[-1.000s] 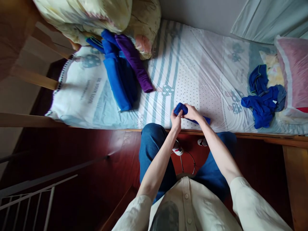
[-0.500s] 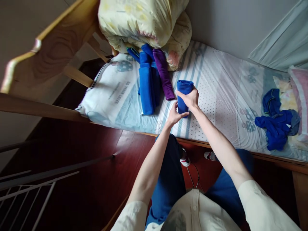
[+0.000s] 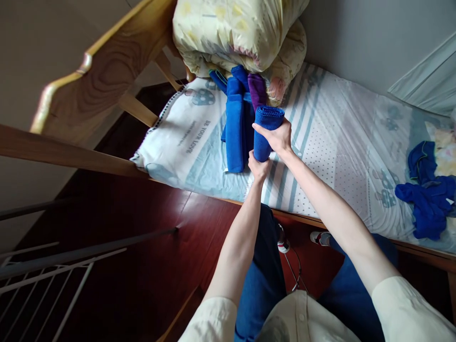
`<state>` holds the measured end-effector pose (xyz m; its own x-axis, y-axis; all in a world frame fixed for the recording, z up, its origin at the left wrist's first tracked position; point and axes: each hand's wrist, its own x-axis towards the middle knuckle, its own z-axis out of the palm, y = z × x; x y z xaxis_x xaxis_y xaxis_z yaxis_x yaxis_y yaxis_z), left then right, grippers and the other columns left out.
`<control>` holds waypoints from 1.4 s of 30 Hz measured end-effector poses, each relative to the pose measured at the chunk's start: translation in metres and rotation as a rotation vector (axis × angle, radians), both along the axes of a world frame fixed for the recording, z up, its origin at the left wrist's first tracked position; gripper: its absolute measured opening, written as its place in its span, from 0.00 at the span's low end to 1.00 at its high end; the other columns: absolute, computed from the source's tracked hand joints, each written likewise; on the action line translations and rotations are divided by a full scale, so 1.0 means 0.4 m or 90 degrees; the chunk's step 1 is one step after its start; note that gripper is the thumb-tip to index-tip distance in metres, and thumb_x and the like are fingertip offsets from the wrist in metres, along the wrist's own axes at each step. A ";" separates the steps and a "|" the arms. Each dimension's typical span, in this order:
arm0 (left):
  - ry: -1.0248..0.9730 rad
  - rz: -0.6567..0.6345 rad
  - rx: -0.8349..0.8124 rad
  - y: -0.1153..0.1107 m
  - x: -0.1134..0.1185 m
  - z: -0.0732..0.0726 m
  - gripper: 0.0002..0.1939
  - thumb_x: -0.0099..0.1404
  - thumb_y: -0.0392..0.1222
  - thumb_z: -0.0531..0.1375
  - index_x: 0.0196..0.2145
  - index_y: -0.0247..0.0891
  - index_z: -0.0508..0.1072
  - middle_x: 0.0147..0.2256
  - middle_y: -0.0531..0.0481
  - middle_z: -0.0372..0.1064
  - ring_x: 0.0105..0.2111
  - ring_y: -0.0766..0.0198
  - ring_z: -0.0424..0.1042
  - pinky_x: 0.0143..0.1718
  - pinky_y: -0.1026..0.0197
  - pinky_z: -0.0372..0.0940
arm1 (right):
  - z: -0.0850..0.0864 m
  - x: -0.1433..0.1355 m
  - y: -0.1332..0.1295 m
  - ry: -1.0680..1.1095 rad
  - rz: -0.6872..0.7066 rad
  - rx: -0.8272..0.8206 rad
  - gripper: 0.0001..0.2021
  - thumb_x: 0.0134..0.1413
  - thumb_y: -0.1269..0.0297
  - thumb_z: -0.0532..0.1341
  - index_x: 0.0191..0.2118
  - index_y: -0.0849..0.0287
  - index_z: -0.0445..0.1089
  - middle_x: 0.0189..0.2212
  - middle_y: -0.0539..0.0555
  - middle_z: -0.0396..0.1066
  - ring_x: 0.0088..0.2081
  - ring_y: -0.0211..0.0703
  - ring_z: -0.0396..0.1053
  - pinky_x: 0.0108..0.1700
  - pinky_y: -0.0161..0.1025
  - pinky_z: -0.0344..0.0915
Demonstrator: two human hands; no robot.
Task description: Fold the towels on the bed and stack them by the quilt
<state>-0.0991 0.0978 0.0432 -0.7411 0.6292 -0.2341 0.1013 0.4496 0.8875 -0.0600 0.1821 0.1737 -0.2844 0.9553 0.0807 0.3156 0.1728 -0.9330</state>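
A rolled blue cloth [image 3: 262, 145] is between my two hands, above the bed. My right hand [image 3: 280, 137] wraps round its upper right side, with the thumb across the front. My left hand [image 3: 258, 165] grips its lower end. Just left of the roll lies a long folded blue cloth [image 3: 234, 135], with more blue cloth beside it. A purple cloth [image 3: 257, 89] runs from the bedding down behind the roll, which hides its lower part.
The bed [image 3: 320, 159] has a patterned sheet. A pale yellow quilt [image 3: 231, 35] is bundled at the back. Crumpled blue clothes [image 3: 429, 209] lie at the right. A wooden headboard [image 3: 107, 80] stands left, and a white metal rack [image 3: 73, 299] is at lower left.
The blue roll has been lifted and moved left, over the purple cloth. My left hand has closed round its lower end. The camera view has shifted left.
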 end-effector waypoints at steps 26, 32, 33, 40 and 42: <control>-0.050 -0.028 0.016 0.000 -0.012 -0.034 0.33 0.53 0.45 0.72 0.55 0.41 0.68 0.45 0.45 0.77 0.52 0.43 0.78 0.52 0.48 0.74 | -0.073 -0.001 -0.010 -0.010 0.055 -0.004 0.28 0.42 0.52 0.76 0.47 0.56 0.69 0.44 0.53 0.78 0.51 0.50 0.77 0.58 0.48 0.73; -0.057 -0.030 -0.013 0.003 -0.011 -0.031 0.34 0.53 0.45 0.72 0.56 0.40 0.67 0.47 0.42 0.76 0.53 0.41 0.76 0.54 0.44 0.73 | -0.073 0.001 -0.011 -0.010 0.051 -0.013 0.28 0.41 0.54 0.76 0.47 0.57 0.69 0.44 0.54 0.78 0.52 0.52 0.76 0.59 0.49 0.73; -0.059 -0.031 -0.012 0.003 -0.010 -0.028 0.34 0.53 0.45 0.72 0.56 0.40 0.67 0.47 0.42 0.76 0.53 0.42 0.77 0.54 0.44 0.73 | -0.072 0.002 -0.011 -0.011 0.050 -0.014 0.28 0.41 0.54 0.77 0.47 0.57 0.69 0.45 0.54 0.78 0.52 0.52 0.76 0.59 0.49 0.72; -0.060 -0.029 -0.008 0.003 -0.009 -0.018 0.34 0.53 0.43 0.72 0.55 0.39 0.67 0.47 0.41 0.76 0.53 0.41 0.76 0.52 0.47 0.73 | -0.073 0.003 -0.011 -0.011 0.053 -0.015 0.29 0.42 0.54 0.76 0.49 0.58 0.69 0.45 0.54 0.77 0.54 0.53 0.76 0.60 0.49 0.72; -0.047 -0.030 -0.001 0.005 -0.008 -0.019 0.36 0.53 0.43 0.72 0.57 0.40 0.66 0.49 0.41 0.75 0.55 0.41 0.75 0.55 0.46 0.72 | -0.077 -0.002 -0.008 -0.016 0.063 -0.014 0.31 0.42 0.53 0.77 0.51 0.58 0.69 0.47 0.55 0.77 0.55 0.53 0.74 0.61 0.50 0.71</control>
<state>-0.1022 0.0999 0.0354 -0.6914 0.6624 -0.2883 0.0564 0.4474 0.8926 -0.0606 0.1788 0.1430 -0.3788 0.9241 0.0509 0.3221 0.1832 -0.9288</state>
